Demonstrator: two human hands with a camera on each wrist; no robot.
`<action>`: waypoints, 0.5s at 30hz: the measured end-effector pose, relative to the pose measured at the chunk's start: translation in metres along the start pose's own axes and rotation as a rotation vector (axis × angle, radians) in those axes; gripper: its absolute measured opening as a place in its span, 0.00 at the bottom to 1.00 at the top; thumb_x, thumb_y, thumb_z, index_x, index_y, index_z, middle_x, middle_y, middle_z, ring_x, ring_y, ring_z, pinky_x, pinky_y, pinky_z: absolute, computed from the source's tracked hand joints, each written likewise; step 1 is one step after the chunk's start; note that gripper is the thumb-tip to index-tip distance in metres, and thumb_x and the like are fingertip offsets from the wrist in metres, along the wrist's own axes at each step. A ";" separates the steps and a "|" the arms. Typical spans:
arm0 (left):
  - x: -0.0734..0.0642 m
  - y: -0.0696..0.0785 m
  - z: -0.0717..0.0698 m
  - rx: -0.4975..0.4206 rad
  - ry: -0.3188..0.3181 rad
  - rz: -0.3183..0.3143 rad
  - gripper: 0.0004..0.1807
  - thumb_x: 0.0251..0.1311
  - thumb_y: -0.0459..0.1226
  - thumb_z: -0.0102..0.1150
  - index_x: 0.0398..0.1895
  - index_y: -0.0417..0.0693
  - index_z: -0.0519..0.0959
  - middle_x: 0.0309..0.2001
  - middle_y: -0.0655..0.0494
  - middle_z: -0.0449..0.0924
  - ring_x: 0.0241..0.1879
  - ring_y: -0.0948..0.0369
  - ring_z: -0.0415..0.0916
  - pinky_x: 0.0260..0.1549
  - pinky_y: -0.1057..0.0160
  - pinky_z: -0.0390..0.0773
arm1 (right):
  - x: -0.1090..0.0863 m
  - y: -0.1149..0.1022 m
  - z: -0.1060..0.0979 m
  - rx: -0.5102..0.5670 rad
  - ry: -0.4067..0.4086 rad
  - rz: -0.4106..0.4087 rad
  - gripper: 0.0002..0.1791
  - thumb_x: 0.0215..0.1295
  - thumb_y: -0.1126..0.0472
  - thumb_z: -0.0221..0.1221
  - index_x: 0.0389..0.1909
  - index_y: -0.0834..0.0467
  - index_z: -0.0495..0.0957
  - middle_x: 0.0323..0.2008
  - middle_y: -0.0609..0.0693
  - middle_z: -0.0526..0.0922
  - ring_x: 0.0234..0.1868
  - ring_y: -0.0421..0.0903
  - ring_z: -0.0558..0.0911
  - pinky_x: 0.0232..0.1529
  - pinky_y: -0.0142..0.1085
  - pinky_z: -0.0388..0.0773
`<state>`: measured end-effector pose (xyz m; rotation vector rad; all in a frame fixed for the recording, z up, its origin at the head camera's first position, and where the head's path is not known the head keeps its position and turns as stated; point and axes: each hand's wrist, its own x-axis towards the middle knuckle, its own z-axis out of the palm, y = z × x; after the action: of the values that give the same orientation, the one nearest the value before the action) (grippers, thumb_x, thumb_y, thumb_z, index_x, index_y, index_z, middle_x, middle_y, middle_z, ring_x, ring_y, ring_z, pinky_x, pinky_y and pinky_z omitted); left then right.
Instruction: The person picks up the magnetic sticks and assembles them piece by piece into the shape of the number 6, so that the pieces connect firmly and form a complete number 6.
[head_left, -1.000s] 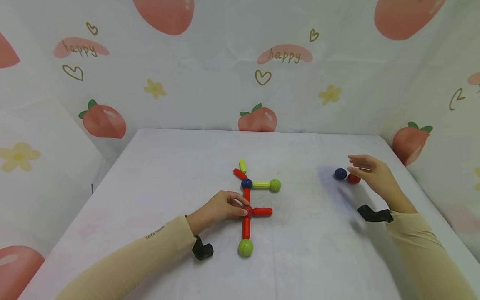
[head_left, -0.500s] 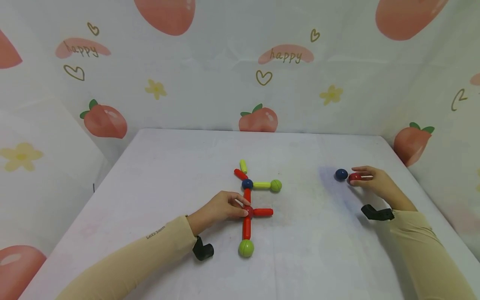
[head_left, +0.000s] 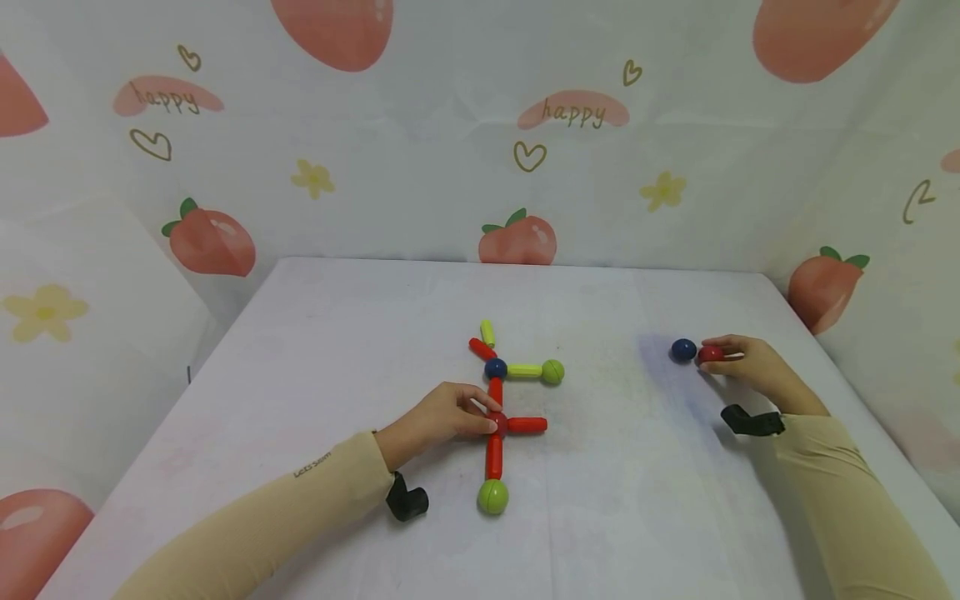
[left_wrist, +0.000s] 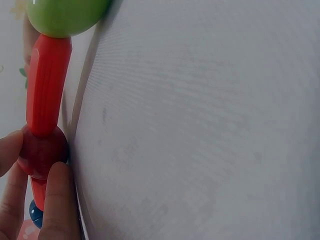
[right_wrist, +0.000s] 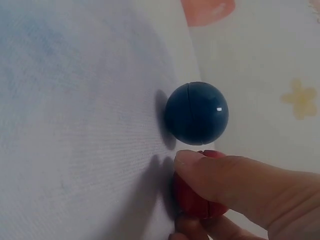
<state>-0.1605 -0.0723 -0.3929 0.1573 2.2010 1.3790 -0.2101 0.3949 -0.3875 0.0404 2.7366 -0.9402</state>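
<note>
Red ball (head_left: 709, 355), at the right of the counter (head_left: 615, 500) just beside a blue ball (head_left: 682, 350), is now pinched between thumb and fingers of the right hand (head_left: 759, 367); a second ago that hand hovered by it, holding nothing. Meanwhile the left hand (head_left: 444, 412) has stayed put, thumb and fingertips gripping the central ball (head_left: 501, 424) of the stick-and-ball figure (head_left: 493, 460). Seemingly, one loose ball is secured while the figure stays steadied.

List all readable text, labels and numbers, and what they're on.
"happy": left on the peach-print backdrop.
"happy": near centre, same backdrop.
Left sleeve: lettering too small and blurred to read surely.
Gold mark, backdrop's right: not clearly legible.
Balls and rods: no readable text.
</note>
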 end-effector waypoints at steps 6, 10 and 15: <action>0.000 0.000 0.000 0.008 0.001 0.006 0.11 0.55 0.35 0.68 0.42 0.49 0.84 0.35 0.53 0.81 0.34 0.61 0.78 0.36 0.67 0.79 | -0.003 -0.002 -0.004 -0.002 -0.002 0.026 0.37 0.66 0.48 0.59 0.65 0.69 0.62 0.59 0.76 0.65 0.55 0.65 0.69 0.44 0.43 0.71; 0.000 -0.001 0.000 0.010 -0.001 0.011 0.11 0.55 0.35 0.68 0.42 0.49 0.84 0.35 0.53 0.81 0.33 0.62 0.79 0.36 0.67 0.79 | -0.008 -0.008 -0.009 0.011 0.022 0.002 0.36 0.68 0.48 0.57 0.65 0.70 0.62 0.59 0.76 0.65 0.52 0.61 0.73 0.42 0.38 0.73; 0.000 -0.001 0.000 0.006 -0.010 0.012 0.11 0.56 0.35 0.68 0.43 0.48 0.84 0.36 0.52 0.82 0.34 0.61 0.79 0.36 0.66 0.80 | -0.014 -0.019 -0.011 0.026 0.076 -0.035 0.37 0.69 0.46 0.55 0.67 0.69 0.60 0.58 0.74 0.67 0.51 0.59 0.75 0.42 0.35 0.74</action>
<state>-0.1604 -0.0727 -0.3938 0.1799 2.2003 1.3752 -0.2010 0.3873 -0.3641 0.0331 2.8031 -1.0040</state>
